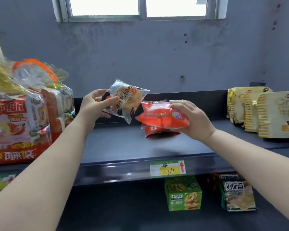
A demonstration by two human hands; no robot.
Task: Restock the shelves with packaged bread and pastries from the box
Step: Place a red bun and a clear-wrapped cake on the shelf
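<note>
My left hand (94, 106) grips a clear-wrapped round bread packet (128, 100) with black lettering, held tilted above the dark top shelf (120, 144). My right hand (189, 119) holds a red pastry packet (162, 117) from its right end, just above another red packet (154, 130) that lies on the shelf. The two held packets almost touch in the middle. The box is out of view.
Large bagged bread loaves (20, 117) fill the shelf's left end. Cream croissant packs (264, 112) stand at the right end. A price label (167, 168) hangs on the shelf edge. Below sit a green snack box (183, 194) and another box (238, 194).
</note>
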